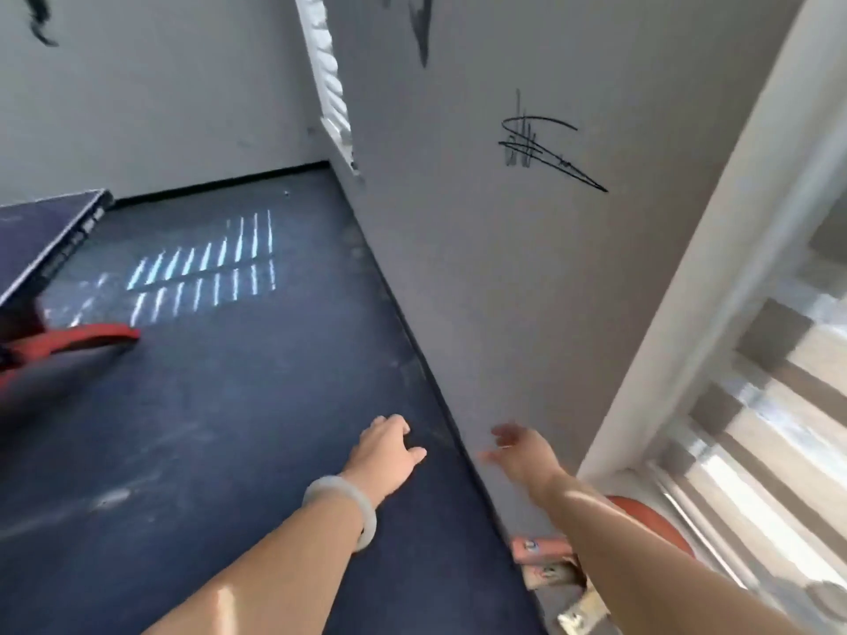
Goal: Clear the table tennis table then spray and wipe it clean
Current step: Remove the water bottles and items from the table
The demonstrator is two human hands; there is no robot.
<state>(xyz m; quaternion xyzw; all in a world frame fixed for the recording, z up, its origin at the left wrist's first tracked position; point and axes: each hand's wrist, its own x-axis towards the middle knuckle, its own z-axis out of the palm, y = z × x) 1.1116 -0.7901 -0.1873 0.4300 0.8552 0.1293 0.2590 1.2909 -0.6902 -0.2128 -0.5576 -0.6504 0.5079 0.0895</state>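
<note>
The dark blue table tennis table (pixel 50 226) shows only a corner at the far left, with a red leg frame (pixel 73 339) under it. My left hand (pixel 389 451), with a pale bangle on its wrist, hangs over the dark floor with loosely bent fingers and holds nothing. My right hand (pixel 518 451) is spread in front of the grey wall, blurred and empty. Under my right forearm lie table tennis paddles: orange-red handles (pixel 536 549) and a red paddle face (pixel 641 520) by the wall's foot.
A grey wall (pixel 527 268) with black scribbles runs from the far corner to the near right. A white door frame (pixel 715 268) and striped blinds (pixel 756 451) stand at the right. Sunlight stripes fall on the dark blue floor (pixel 229 405).
</note>
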